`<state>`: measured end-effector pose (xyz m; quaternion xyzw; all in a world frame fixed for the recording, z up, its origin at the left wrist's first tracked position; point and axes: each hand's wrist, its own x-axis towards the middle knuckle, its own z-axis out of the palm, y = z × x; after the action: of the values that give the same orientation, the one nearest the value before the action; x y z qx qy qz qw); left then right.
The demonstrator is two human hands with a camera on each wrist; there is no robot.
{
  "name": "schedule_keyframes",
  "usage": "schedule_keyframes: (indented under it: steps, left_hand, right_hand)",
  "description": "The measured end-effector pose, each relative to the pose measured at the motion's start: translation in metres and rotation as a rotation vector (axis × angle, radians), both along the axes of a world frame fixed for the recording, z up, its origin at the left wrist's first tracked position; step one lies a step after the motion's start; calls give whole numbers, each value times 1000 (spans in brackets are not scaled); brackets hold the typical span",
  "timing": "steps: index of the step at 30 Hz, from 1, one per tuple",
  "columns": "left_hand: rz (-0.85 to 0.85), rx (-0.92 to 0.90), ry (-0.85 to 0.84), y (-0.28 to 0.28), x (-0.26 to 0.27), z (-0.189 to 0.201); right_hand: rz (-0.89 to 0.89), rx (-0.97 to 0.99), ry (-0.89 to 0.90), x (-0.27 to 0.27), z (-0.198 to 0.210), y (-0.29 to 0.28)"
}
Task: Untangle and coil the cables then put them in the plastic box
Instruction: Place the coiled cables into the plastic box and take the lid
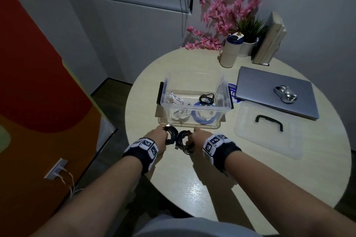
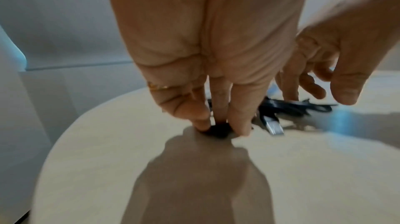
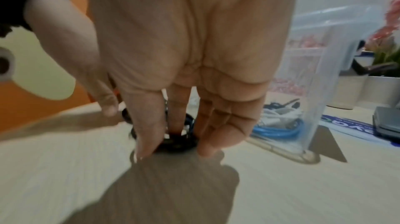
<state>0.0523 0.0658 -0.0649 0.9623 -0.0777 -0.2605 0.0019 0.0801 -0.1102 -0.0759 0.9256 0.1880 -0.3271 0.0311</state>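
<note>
A round pale worktop [image 1: 250, 169] fills the corner of the room. On its far right side lies a closed grey laptop [image 1: 269, 90] with a silver mouse [image 1: 286, 94] resting on top. Beside it, nearer the person, the box's clear lid [image 1: 269, 136] lies flat with its black handle up. The plastic box [image 1: 194, 110] stands open in the middle of the worktop, and inside it lie coiled white cables [image 1: 178, 107], a blue cable [image 1: 203, 118] and a small black one [image 1: 207, 98]. At the back stand a pale bottle [image 1: 230, 52], a white pot of pink flowers [image 1: 231, 9] and some upright books [image 1: 271, 40].

Just in front of the box, a black cable [image 1: 180, 138] lies on the worktop in two loose loops, one silver plug [image 2: 275, 127] sticking out. The left hand [image 1: 159, 138] has its fingers pointing down onto the left loop, the fingertips [image 2: 201, 125] closing on the cable against the worktop. The right hand [image 1: 196, 137] does the same at the right loop, its fingertips [image 3: 147, 149] gathered around the dark coil. The two hands are near each other, the cable between them.
</note>
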Motion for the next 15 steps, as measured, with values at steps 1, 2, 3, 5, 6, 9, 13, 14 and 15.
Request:
schedule_keyframes:
  steps: [1,2,3,5,6,9,13,14,15]
  left_hand:
    - [20,-1,-25,1,-3,-4]
    - [35,-8,-48,2,-5,-8]
    - [47,-20,-61,3,-7,-10]
    - [44,-55,-75,5,-8,-13]
    - [30,-70,-84,6,-8,-14]
    - [38,-137,-111,5,-8,-6]
    - [74,-200,-76,5,-1,22]
    - [89,-214,-47,5,3,31]
    - [108,-226,-12,5,6,42]
  right_hand:
    - [17,-1,1,-9,11,1]
    - [29,9,8,-15,16,1]
    - [49,22,-3,-18,16,-1]
    - [59,49,-49,-22,14,-5]
    - [60,73,-70,-25,15,-7]
    - [41,158,-123,-31,19,-9]
    - [-49,228,-65,-27,28,-18]
    - [-97,243,-28,-25,32,-20]
    - [-142,248,5,-23,35,-21]
